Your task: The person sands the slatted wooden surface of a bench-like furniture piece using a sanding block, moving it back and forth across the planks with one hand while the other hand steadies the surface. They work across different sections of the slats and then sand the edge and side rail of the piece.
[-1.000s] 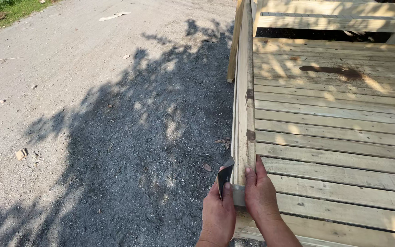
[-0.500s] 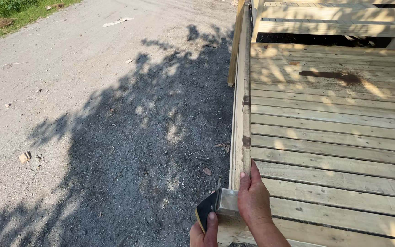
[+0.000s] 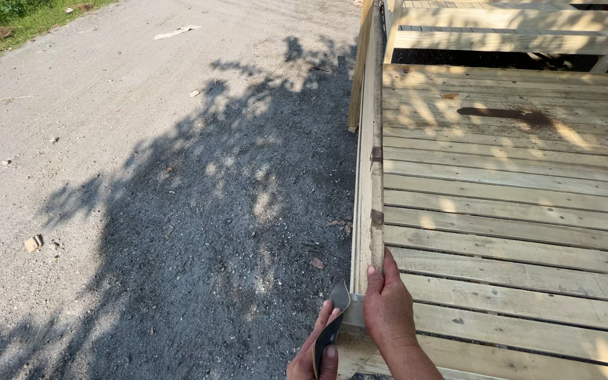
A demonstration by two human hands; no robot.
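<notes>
A long pale wooden rail (image 3: 369,176) runs along the left edge of a slatted wooden deck (image 3: 515,211). My right hand (image 3: 387,309) grips the near end of the rail from above, fingers over its top. My left hand (image 3: 316,352) is at the bottom edge, just left of the rail, pinching a folded dark sheet of sandpaper (image 3: 335,317) against the rail's side. Only part of the left hand shows.
Gravel ground (image 3: 163,197) with tree shadow lies to the left, below the deck edge. A small wood scrap (image 3: 33,243) lies on the gravel. A wooden post (image 3: 357,77) leans at the rail's far end. More timber framing (image 3: 508,28) stands beyond the deck.
Both hands have slid towards me along the rail, then a little forward again. The sandpaper stays pressed to the rail's left side.
</notes>
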